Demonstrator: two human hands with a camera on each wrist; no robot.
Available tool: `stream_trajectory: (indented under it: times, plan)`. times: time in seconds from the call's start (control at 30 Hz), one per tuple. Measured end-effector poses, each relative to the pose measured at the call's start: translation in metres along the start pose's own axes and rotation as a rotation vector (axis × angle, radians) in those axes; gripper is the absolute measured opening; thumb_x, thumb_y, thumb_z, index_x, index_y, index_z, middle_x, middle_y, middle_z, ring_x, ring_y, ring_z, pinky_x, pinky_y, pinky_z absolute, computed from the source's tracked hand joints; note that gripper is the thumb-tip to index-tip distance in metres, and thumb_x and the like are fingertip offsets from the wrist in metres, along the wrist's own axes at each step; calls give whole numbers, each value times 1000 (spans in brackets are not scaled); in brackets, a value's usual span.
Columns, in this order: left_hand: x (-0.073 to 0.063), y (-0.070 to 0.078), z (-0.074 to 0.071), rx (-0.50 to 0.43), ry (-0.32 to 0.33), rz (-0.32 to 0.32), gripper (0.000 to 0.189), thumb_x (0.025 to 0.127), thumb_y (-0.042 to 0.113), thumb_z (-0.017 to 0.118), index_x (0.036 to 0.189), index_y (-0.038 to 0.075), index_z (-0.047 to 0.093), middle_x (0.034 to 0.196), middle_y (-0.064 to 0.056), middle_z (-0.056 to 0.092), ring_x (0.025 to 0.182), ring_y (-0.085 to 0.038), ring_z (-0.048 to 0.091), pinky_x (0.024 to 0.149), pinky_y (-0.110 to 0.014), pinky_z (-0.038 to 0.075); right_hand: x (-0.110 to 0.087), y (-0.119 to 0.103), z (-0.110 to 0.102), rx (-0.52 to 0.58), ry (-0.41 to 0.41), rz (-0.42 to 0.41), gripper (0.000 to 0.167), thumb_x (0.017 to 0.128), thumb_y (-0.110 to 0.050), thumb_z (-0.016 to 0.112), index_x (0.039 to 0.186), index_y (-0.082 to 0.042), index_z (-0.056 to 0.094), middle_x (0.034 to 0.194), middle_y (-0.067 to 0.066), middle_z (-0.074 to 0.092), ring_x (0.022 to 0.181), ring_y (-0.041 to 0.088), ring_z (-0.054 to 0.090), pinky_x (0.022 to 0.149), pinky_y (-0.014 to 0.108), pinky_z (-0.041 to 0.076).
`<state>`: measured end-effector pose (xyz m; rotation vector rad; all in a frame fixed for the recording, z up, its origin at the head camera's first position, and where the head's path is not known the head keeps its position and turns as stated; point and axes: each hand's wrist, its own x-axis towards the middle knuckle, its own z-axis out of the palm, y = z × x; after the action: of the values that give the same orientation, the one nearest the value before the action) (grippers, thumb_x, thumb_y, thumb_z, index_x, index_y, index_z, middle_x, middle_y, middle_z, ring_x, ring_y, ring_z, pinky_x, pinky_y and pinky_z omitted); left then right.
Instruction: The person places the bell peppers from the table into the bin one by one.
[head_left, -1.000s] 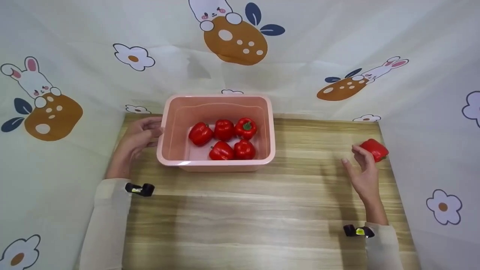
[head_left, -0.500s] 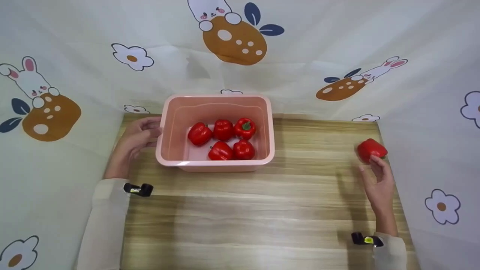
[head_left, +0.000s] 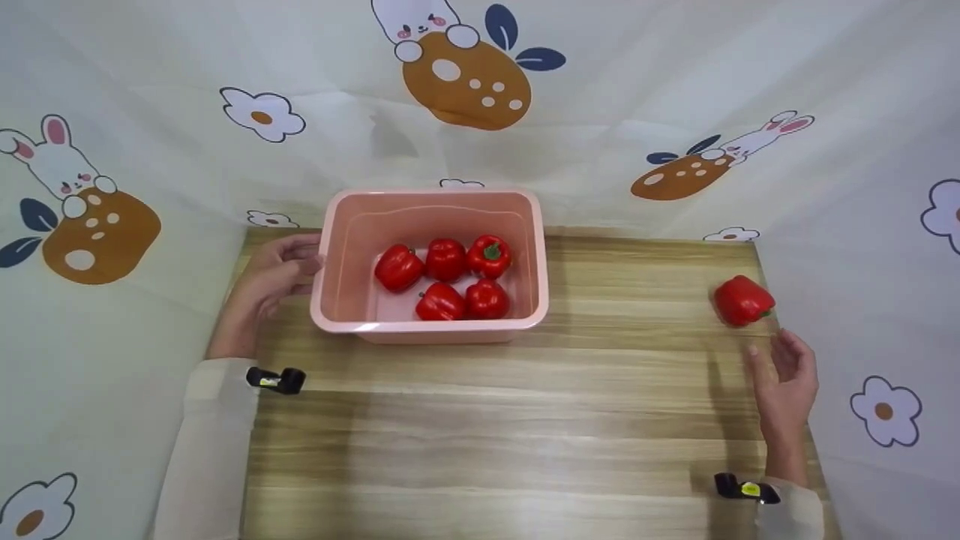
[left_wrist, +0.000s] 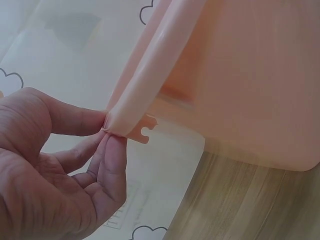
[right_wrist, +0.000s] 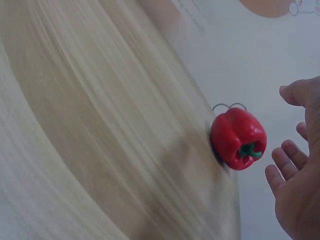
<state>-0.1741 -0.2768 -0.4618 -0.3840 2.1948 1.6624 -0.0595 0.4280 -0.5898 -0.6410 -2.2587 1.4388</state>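
Note:
A pink plastic bin (head_left: 435, 327) stands toward the back of the table with several red bell peppers (head_left: 442, 301) inside. My left hand (head_left: 274, 274) pinches the bin's left rim between thumb and fingers; the left wrist view shows that grip on the rim (left_wrist: 150, 70) closely. One more red bell pepper (head_left: 742, 301) lies by the table's right edge, its green stem (right_wrist: 250, 150) visible in the right wrist view. Just in front of that pepper, my right hand (head_left: 787, 382) hovers with relaxed, spread fingers, apart from it and holding nothing.
The wood-grain table (head_left: 525, 435) is bordered at the back and both sides by pale cloth (head_left: 600, 97) printed with rabbits and flowers. The right-hand cloth rises close beside my right hand. A black wrist camera (head_left: 277, 380) sits on the left sleeve.
My right hand has come off the loose pepper at the right edge and drawn back toward me and to the right. The pepper stays on the table. The left hand and bin keep their place.

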Motion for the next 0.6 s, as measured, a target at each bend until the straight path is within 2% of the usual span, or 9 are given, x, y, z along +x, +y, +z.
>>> stream_trajectory:
  times: [0.17, 0.27, 0.4, 0.6]
  plan:
    - [1, 0, -1, -13, -10, 4, 60, 104, 6, 56, 161, 1, 39, 120, 0, 60, 95, -4, 69, 86, -28, 68, 2, 7, -3, -14, -16, 35, 65, 100, -22, 73, 158, -12, 44, 160, 17, 48, 151, 22, 47, 128, 19, 38]
    - [1, -1, -1, -22, -9, 3, 61, 103, 5, 56, 161, 1, 38, 118, 1, 60, 93, -3, 69, 85, -27, 68, 6, 11, -2, -1, -31, 69, 68, 100, -23, 72, 160, -14, 40, 163, 17, 45, 154, 23, 43, 131, 22, 34]
    - [0, -1, 0, -16, 2, 2, 61, 103, 5, 57, 161, 0, 39, 118, 1, 59, 90, -2, 69, 82, -26, 68, 12, 16, 1, 1, -61, 121, 71, 101, -26, 69, 163, -17, 35, 168, 15, 39, 159, 24, 37, 137, 33, 28]
    - [-1, 0, 1, -7, 3, 5, 61, 103, 5, 57, 161, 0, 39, 119, 0, 58, 90, -3, 68, 85, -27, 68, 24, 20, 8, 8, -71, 146, 72, 102, -27, 70, 163, -16, 34, 170, 13, 37, 161, 25, 35, 137, 36, 28]
